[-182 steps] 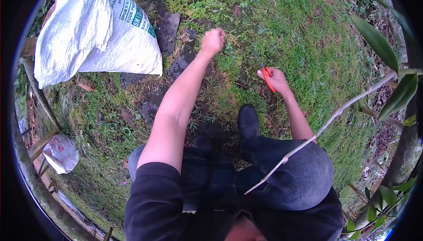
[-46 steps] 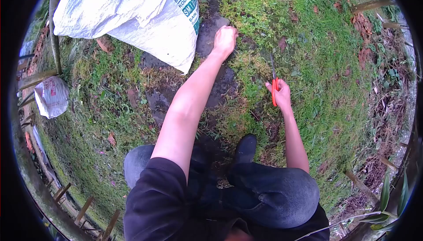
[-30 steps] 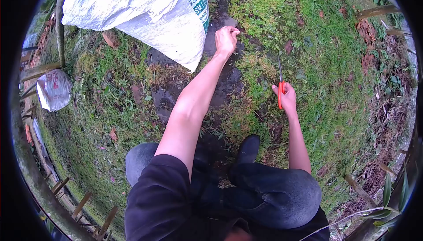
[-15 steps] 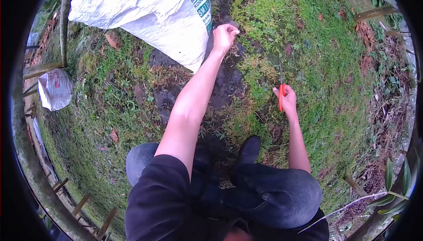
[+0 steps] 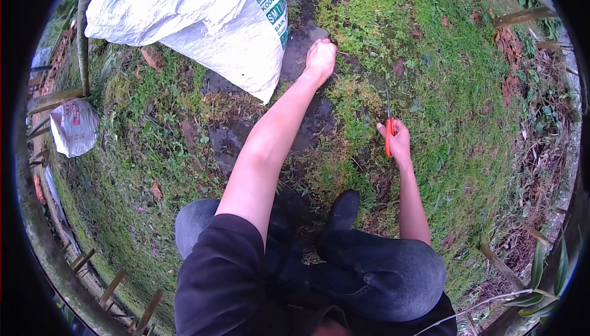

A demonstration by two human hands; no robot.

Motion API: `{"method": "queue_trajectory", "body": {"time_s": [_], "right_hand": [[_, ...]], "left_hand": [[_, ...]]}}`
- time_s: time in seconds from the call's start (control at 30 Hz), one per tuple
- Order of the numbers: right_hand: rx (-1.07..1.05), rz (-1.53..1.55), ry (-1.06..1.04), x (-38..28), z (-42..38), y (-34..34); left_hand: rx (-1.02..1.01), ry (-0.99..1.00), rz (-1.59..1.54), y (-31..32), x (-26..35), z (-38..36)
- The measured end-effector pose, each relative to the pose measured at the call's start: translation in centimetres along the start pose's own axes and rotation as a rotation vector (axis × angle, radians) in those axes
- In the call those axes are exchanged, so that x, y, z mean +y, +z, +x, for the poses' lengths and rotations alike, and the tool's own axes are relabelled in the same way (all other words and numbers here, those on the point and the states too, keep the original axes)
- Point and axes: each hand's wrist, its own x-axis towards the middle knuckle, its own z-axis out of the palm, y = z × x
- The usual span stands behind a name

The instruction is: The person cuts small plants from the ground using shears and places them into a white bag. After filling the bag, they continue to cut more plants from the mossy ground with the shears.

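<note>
My left hand (image 5: 320, 62) reaches forward to the edge where dark stone (image 5: 307, 130) meets low grass and moss (image 5: 353, 22). Its fingers are curled closed, and whatever they may hold is hidden. Lower on the right, my right hand (image 5: 399, 140) grips a pair of scissors (image 5: 389, 128) by the orange handles. The blades point away from me, just above the grass. A big white woven sack (image 5: 203, 22) with green printing stands left of my left hand.
A smaller whitish sack (image 5: 75, 128) sits at the far left near wooden poles (image 5: 83, 41). Dry plant litter (image 5: 531, 170) lies along the right border. My boot (image 5: 344, 210) rests on the ground between the hands and my knees. A leafy stem (image 5: 522, 299) pokes in at lower right.
My left hand has turned and shifted slightly right and down, its fingers now more hidden. The scissors stay in my right hand, nearly in place. The sack appears slightly further left.
</note>
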Motion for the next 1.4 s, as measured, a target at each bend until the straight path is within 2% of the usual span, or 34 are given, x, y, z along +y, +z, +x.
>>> {"method": "queue_trajectory", "body": {"time_s": [0.1, 0.43, 0.6, 0.87, 1.1, 1.23, 1.4], "right_hand": [[0.012, -0.012, -0.001, 1.6, 0.4, -0.3], [0.008, -0.035, 0.019, 0.2, 0.2, -0.1], [0.013, -0.065, 0.012, 0.0, 0.2, 0.1], [-0.010, -0.054, -0.008, -1.4, 0.5, 0.6], [-0.022, -0.043, -0.019, -1.3, 0.5, 1.3], [-0.023, -0.052, -0.054, -0.9, 1.1, 2.0], [-0.053, 0.038, -0.053, -1.2, 1.1, 2.2]], "left_hand": [[-0.007, 0.005, -0.014, -0.8, 0.3, -0.1], [0.189, 0.044, -0.162, -2.7, -0.9, -0.1], [0.256, 0.009, -0.263, -7.0, 0.7, 1.5], [0.291, -0.130, -0.380, -7.6, 0.6, 0.5], [0.191, -0.237, -0.425, -10.8, 1.1, 0.6], [0.135, -0.022, -0.278, -9.6, 0.3, 1.2], [0.031, 0.007, -0.230, -7.0, 0.4, 0.8]]}}
